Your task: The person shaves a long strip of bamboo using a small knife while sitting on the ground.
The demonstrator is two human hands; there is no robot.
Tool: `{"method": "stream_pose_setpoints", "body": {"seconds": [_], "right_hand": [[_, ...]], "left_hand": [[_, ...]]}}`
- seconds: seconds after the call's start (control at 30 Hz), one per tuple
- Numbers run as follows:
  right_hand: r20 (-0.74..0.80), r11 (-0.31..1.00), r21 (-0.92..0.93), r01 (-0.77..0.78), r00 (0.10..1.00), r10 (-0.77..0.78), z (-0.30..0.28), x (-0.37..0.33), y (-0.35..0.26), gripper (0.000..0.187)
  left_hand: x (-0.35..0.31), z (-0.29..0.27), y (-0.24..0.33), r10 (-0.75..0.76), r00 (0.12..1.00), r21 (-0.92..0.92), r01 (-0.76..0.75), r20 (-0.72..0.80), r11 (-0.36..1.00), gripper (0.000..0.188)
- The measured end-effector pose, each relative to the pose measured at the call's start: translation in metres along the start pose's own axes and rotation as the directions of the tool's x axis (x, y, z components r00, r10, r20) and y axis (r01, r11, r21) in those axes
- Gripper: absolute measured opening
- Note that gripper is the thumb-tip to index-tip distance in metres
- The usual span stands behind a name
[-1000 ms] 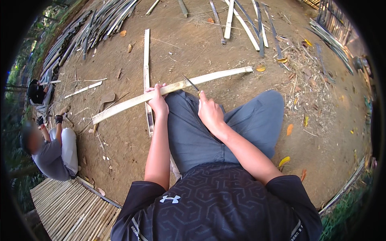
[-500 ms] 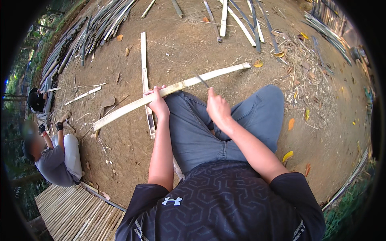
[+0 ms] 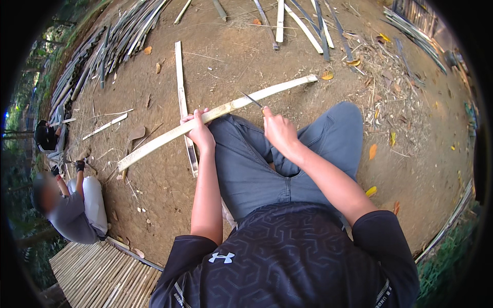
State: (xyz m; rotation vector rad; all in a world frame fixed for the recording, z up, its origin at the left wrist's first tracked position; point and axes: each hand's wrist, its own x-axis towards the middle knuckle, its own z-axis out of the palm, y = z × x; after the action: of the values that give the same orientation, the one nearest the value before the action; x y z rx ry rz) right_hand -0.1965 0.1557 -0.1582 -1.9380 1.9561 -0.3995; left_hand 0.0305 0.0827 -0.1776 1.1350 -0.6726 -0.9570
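Observation:
A long pale bamboo strip (image 3: 163, 143) lies slantwise across my left knee, its right end farther away than its left. My left hand (image 3: 201, 134) grips it near the middle, the fingers wrapped over its far edge. In my closed right hand (image 3: 280, 132) is a knife (image 3: 251, 99), of which the thin dark blade shows while most of the handle is hidden by my fingers. The blade lies against or just over the strip, right of my left hand. Beneath it, another split bamboo piece (image 3: 180, 77) rests on the ground, running away from me.
Several bamboo poles (image 3: 90, 61) are piled at the far left, and loose strips (image 3: 280, 23) lie at the far side. Two people sit at the left, the nearer in a grey shirt (image 3: 77, 218). A slatted bamboo platform (image 3: 102, 272) stands near left; shavings (image 3: 395, 108) litter the right.
My right hand has shifted slightly, and the knife blade has slid left along the strip toward my left hand. My left hand keeps its hold.

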Motion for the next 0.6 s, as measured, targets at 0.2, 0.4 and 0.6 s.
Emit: {"method": "stream_pose_setpoints", "body": {"seconds": [0.2,0.4,0.6], "right_hand": [[0.050,0.999,-0.009,-0.042,0.998,0.043,-0.013,0.012,0.006,0.035],[-0.056,0.990,0.003,-0.142,0.988,0.142,0.006,0.027,0.065,0.037],[-0.002,0.991,-0.056,-0.122,0.992,0.123,0.000,0.016,0.032,0.036]], "left_hand": [[-0.003,0.003,0.000,0.000,1.000,-0.027,0.000,0.022,1.000,0.026],[0.002,0.010,0.001,-0.020,1.000,-0.008,0.020,0.005,1.000,0.026],[-0.002,0.006,0.004,-0.020,1.000,0.069,0.021,-0.017,0.997,0.025]]}}
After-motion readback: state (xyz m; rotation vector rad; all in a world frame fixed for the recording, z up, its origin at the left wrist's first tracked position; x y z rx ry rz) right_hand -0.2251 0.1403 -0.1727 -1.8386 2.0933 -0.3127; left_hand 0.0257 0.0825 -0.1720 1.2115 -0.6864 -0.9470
